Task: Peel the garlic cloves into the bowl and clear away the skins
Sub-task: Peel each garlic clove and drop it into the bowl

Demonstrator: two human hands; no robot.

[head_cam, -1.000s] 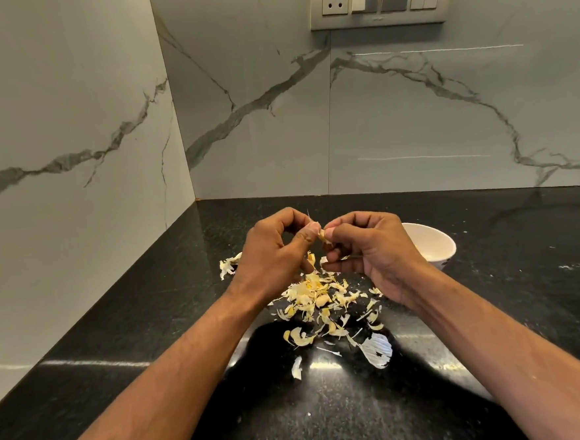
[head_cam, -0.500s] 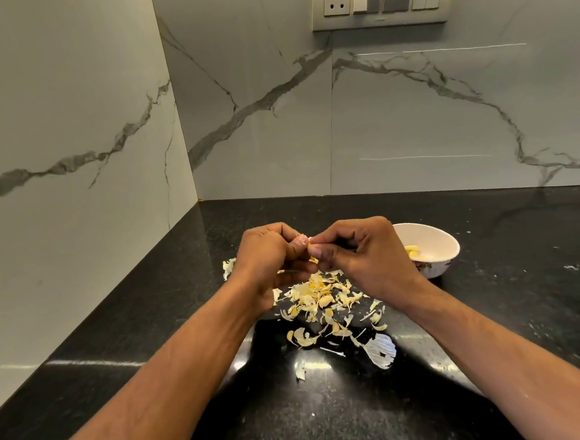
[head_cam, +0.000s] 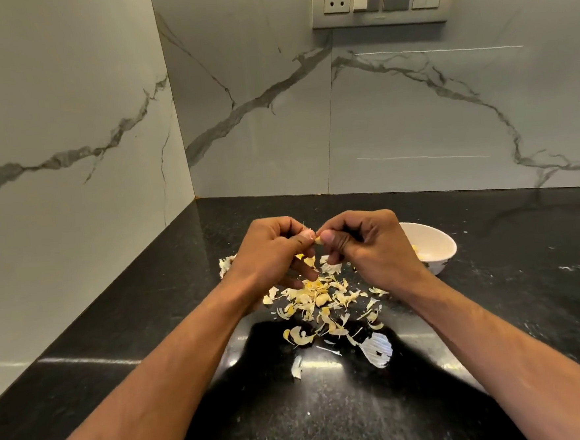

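2 hands meet above the dark desk [head_cam: 125, 334]. Your left hand [head_cam: 270, 255] and right hand [head_cam: 373, 248] each pinch 1 garlic clove [head_cam: 318, 241] between curled fingers, thumbs nearly touching. Loose skins [head_cam: 318, 297] lie scattered on the desk just below. White bowl [head_cam: 438, 243] sits behind your right hand, yellow cloves partly visible inside.

Garlic clove [head_cam: 318, 241] pinched above skins [head_cam: 316, 297]; white bowl [head_cam: 434, 244] right.
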